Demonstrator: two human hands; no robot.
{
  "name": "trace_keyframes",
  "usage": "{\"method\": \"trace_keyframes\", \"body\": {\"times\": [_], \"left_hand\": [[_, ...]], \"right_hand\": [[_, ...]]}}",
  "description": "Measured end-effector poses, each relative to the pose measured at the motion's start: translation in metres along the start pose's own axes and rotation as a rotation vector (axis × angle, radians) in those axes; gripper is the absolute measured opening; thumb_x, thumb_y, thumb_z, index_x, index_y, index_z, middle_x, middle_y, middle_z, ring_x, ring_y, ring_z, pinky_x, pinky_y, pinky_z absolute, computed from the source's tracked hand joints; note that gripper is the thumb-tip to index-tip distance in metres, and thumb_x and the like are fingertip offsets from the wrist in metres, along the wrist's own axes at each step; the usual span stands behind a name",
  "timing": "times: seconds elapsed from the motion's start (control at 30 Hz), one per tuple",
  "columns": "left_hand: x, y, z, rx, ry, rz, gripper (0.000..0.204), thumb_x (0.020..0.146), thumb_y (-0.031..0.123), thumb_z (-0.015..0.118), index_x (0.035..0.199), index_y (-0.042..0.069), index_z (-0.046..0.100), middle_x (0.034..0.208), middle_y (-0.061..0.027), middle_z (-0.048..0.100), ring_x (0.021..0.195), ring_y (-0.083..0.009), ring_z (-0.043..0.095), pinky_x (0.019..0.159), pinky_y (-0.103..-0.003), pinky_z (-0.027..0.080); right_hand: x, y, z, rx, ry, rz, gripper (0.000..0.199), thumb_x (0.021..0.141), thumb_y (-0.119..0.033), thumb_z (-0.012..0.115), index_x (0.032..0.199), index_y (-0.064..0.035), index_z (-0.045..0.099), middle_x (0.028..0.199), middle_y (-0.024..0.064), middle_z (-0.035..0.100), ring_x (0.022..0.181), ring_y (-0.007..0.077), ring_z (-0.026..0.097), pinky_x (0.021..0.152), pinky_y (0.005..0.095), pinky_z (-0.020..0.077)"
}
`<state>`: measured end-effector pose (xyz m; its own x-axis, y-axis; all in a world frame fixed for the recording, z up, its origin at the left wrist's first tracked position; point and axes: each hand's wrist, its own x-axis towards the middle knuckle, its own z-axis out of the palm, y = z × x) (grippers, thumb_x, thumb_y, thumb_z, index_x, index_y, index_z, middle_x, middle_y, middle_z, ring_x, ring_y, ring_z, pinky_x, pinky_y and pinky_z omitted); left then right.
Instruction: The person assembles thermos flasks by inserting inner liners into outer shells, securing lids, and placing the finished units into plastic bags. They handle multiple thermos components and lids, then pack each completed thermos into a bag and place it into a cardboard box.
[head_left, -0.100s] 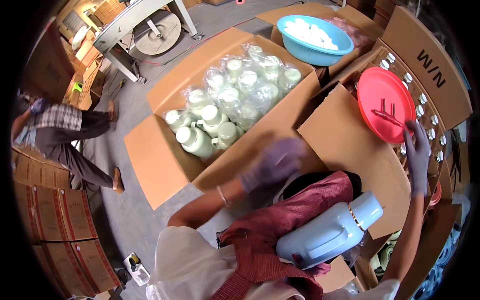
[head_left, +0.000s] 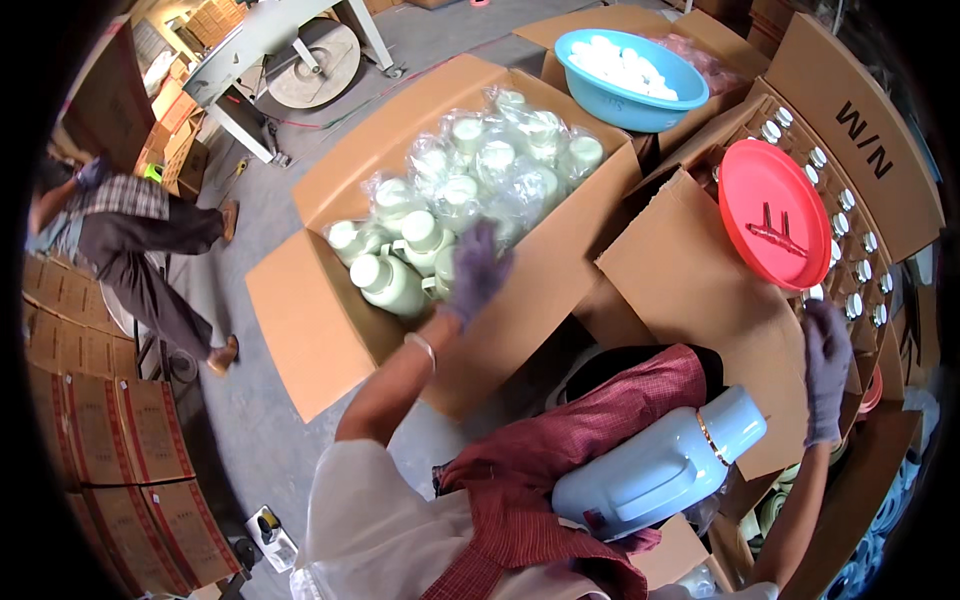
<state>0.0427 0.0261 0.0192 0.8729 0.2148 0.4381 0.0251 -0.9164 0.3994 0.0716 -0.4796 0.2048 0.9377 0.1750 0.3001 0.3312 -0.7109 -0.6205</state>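
My left hand, in a purple-grey glove, reaches over the near edge of a cardboard box of pale green thermos flasks. Its slightly blurred fingers are spread, with nothing visible in them. At right, my gloved right hand has its fingers bent closed around a silver-capped bottle below the red dish; the fingers hide most of that bottle. A light blue thermos flask lies tilted across my lap on the dark red checked apron, touched by neither hand.
The red dish, holding thin dark red pieces, rests over a partitioned box of silver-capped bottles. A blue basin of white pieces stands behind. Stacked cartons and another person are at left.
My left hand has swung left and away from me, over the green flasks. My right hand has dropped from the red dish's rim and its fingers have bent closed. The other person has shifted.
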Motion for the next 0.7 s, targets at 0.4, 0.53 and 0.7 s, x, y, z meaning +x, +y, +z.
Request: {"method": "trace_keyframes", "body": {"times": [0.4, 0.53, 0.7], "left_hand": [[0.100, 0.092, -0.059, -0.883, -0.286, 0.373, 0.026, 0.097, 0.021, 0.053, 0.111, 0.001, 0.063, 0.100, -0.0057, 0.066, 0.091, -0.0210, 0.065, 0.083, -0.035, 0.055], [0.117, 0.190, -0.035, -1.746, -0.623, 0.479, 0.036, 0.099, 0.023, 0.052, 0.127, 0.000, 0.054, 0.125, -0.0116, 0.059, 0.113, -0.0262, 0.058, 0.098, -0.040, 0.049], [0.093, 0.186, -0.028, -1.790, -0.668, 0.202, 0.056, 0.101, 0.025, 0.046, 0.148, 0.002, 0.029, 0.149, -0.0184, 0.038, 0.138, -0.0307, 0.039, 0.114, -0.042, 0.034]], "right_hand": [[0.019, -0.097, 0.070, 0.350, -0.325, 0.068, 0.042, 0.084, -0.021, 0.070, 0.117, 0.0024, 0.059, 0.111, 0.0125, 0.062, 0.092, 0.0197, 0.063, 0.078, 0.0317, 0.0528], [0.061, -0.114, 0.109, 0.691, -0.530, 0.304, 0.038, 0.089, -0.035, 0.067, 0.109, -0.0023, 0.060, 0.089, 0.0087, 0.063, 0.075, 0.0126, 0.063, 0.061, 0.0266, 0.0533], [0.063, -0.064, 0.051, 1.224, -0.137, 0.619, 0.026, 0.094, -0.029, 0.060, 0.078, -0.0088, 0.060, 0.060, 0.0037, 0.058, 0.043, 0.0110, 0.050, 0.039, 0.0204, 0.0409]]}}
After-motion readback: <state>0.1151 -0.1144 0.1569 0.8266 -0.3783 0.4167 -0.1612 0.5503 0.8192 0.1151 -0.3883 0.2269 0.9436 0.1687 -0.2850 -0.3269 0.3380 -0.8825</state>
